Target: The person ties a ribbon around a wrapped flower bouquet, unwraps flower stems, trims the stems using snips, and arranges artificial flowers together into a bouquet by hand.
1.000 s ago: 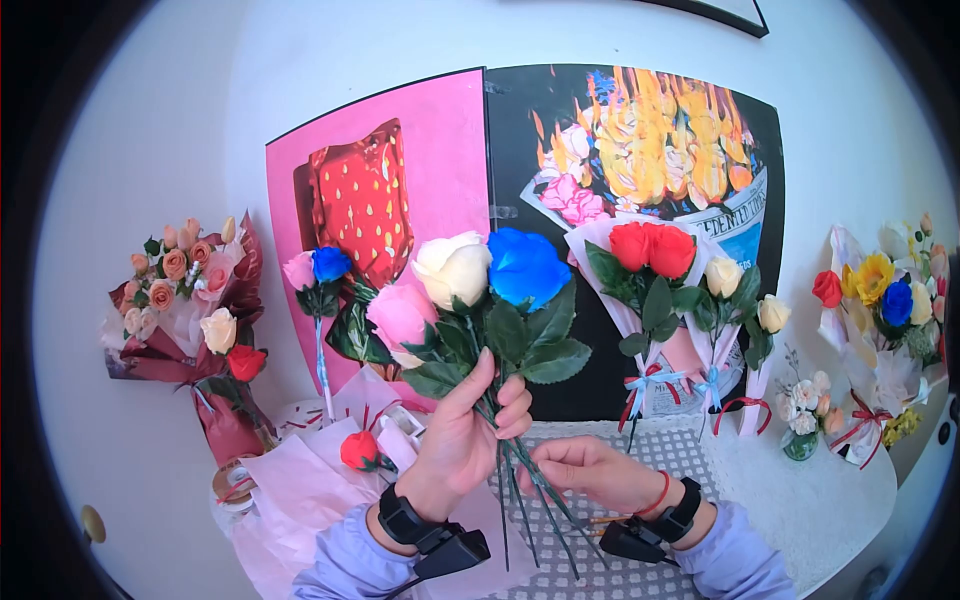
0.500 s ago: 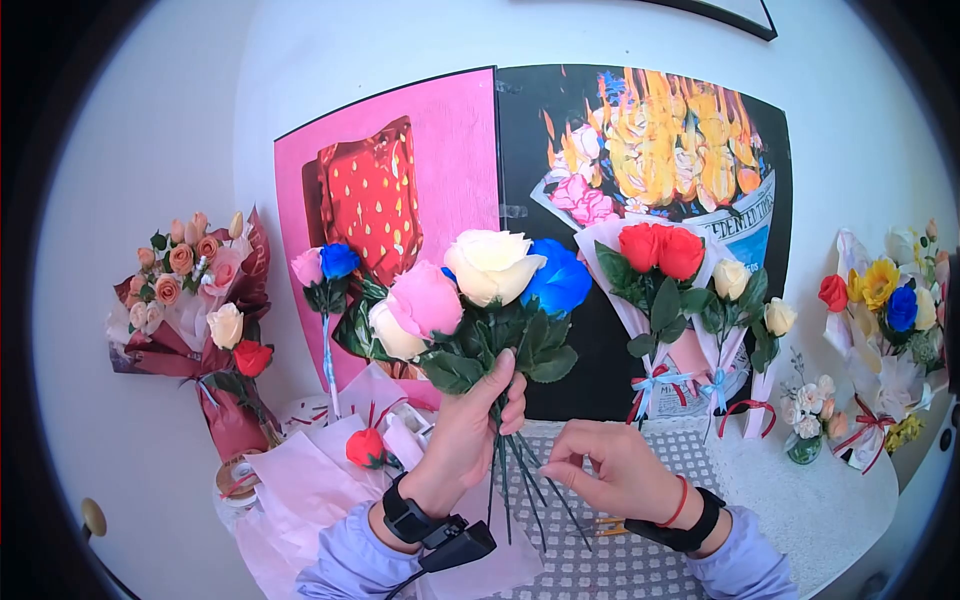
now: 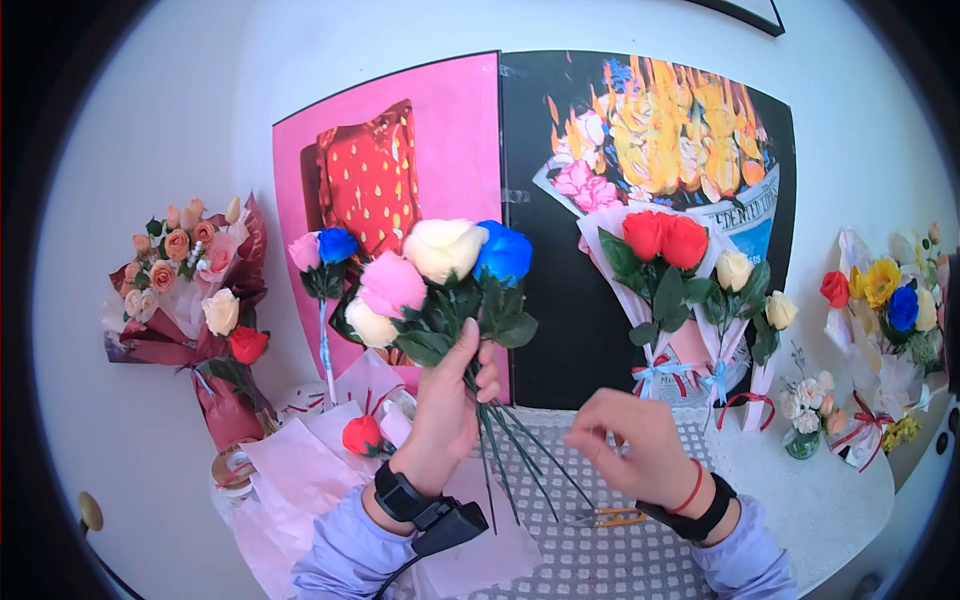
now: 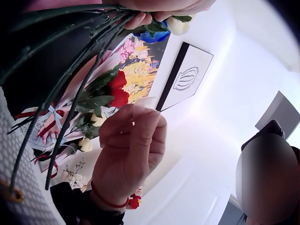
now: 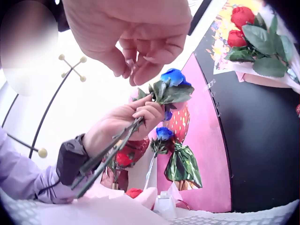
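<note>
My left hand [image 3: 450, 410] grips the green stems [image 3: 515, 450] of a bunch just under its leaves. Its blooms are a cream rose [image 3: 443, 249], a blue rose [image 3: 503, 252], a pink rose [image 3: 391, 284] and another cream one [image 3: 370, 324]. The bare stem ends fan out below the hand. To the right, apart from the stems, my right hand [image 3: 640, 445] is raised with curled fingers. In the left wrist view, the right hand [image 4: 131, 145] pinches a small translucent piece [image 4: 144, 101], also visible between the fingertips in the right wrist view.
Pink wrapping paper [image 3: 310, 480] and a red rose [image 3: 362, 435] lie at left, beside ribbon rolls [image 3: 232, 470]. Yellow-handled scissors [image 3: 615, 517] rest on the grey checked cloth [image 3: 590, 560]. Wrapped roses [image 3: 665, 240] stand behind at right; bouquets flank both sides.
The left hand has turned the bunch and shifted it slightly left. My right hand has moved away from the stems, up and to the right.
</note>
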Demonstrator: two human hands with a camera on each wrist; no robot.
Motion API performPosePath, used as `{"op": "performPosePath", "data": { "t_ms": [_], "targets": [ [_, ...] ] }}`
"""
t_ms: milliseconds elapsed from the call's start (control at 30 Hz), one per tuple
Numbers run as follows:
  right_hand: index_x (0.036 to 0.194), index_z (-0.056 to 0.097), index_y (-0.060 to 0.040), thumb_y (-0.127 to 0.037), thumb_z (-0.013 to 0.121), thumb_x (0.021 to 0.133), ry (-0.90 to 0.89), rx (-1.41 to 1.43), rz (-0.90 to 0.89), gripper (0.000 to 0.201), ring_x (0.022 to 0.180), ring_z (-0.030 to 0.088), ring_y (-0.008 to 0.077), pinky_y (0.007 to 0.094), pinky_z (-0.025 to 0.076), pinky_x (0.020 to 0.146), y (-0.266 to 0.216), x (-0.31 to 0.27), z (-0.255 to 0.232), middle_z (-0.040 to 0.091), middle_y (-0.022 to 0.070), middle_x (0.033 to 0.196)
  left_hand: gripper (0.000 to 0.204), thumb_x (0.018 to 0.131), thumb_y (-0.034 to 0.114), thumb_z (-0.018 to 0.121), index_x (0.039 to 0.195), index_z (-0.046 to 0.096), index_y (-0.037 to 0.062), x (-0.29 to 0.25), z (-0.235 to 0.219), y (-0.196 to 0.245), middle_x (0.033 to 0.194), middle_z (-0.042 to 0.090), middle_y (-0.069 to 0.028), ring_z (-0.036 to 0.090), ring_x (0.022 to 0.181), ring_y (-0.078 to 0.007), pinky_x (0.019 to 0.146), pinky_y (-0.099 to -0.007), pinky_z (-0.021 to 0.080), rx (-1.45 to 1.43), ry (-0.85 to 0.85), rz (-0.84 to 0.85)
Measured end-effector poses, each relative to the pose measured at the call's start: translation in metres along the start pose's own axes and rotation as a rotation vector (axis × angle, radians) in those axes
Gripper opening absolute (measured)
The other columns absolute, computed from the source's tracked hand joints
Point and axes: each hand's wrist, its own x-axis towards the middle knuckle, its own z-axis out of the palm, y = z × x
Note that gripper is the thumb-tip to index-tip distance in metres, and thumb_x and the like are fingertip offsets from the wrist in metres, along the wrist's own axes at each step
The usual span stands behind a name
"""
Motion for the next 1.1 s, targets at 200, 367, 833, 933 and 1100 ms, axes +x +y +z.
{"op": "performPosePath", "data": {
  "t_ms": [200,367,833,933,1100],
  "targets": [
    [0.076,0.058,-0.0029,-0.014,0.060,0.076,-0.253,0.116,0.496,0.011,0.054,0.057,0.0202,0.0303,0.042,0.049,0.027,-0.007,-0.008,0.057,0.0084,0.061,0.018,0.091,0.023,0.046,0.098,0.044,0.0063,-0.002,0.001,0.009,0.069,0.042,0.0005,0.035,0.054,-0.0055,0.045,-0.0179,0.028,-0.041,-0.079,0.048],
    [0.078,0.057,-0.0038,-0.013,0.059,0.077,-0.595,0.098,0.323,0.009,0.058,0.055,0.0215,0.0307,0.042,0.055,0.047,-0.029,0.007,0.057,0.0076,0.063,0.019,0.092,0.021,0.045,0.101,0.043,0.0050,-0.007,0.007,0.017,0.070,0.041,-0.0005,0.034,0.055,-0.0061,0.044,-0.0181,0.028,-0.085,-0.108,0.066],
    [0.074,0.060,-0.0063,-0.024,0.062,0.076,-0.946,-0.069,0.594,0.018,0.065,0.058,0.0227,0.0336,0.043,0.059,0.081,-0.078,0.007,0.060,0.0071,0.068,0.019,0.092,0.021,0.044,0.102,0.042,0.0041,-0.008,0.006,0.016,0.071,0.041,-0.0014,0.035,0.056,-0.0069,0.044,-0.0187,0.029,-0.103,-0.146,0.012],
    [0.072,0.061,-0.0072,-0.025,0.063,0.074,-0.917,-0.101,0.611,0.018,0.068,0.059,0.0232,0.0345,0.044,0.060,0.079,-0.080,0.009,0.060,0.0066,0.069,0.019,0.092,0.021,0.044,0.101,0.043,0.0039,-0.008,0.006,0.015,0.071,0.041,-0.0015,0.035,0.056,-0.0070,0.044,-0.0187,0.029,-0.110,-0.145,0.002],
    [0.074,0.061,-0.0087,-0.025,0.064,0.073,-0.857,-0.041,0.612,0.016,0.069,0.059,0.0236,0.0345,0.045,0.060,0.074,-0.080,0.007,0.061,0.0064,0.070,0.019,0.092,0.021,0.044,0.100,0.043,0.0040,-0.008,0.009,0.013,0.071,0.041,-0.0015,0.035,0.055,-0.0070,0.044,-0.0186,0.028,-0.085,-0.142,-0.003]
  ]
}}
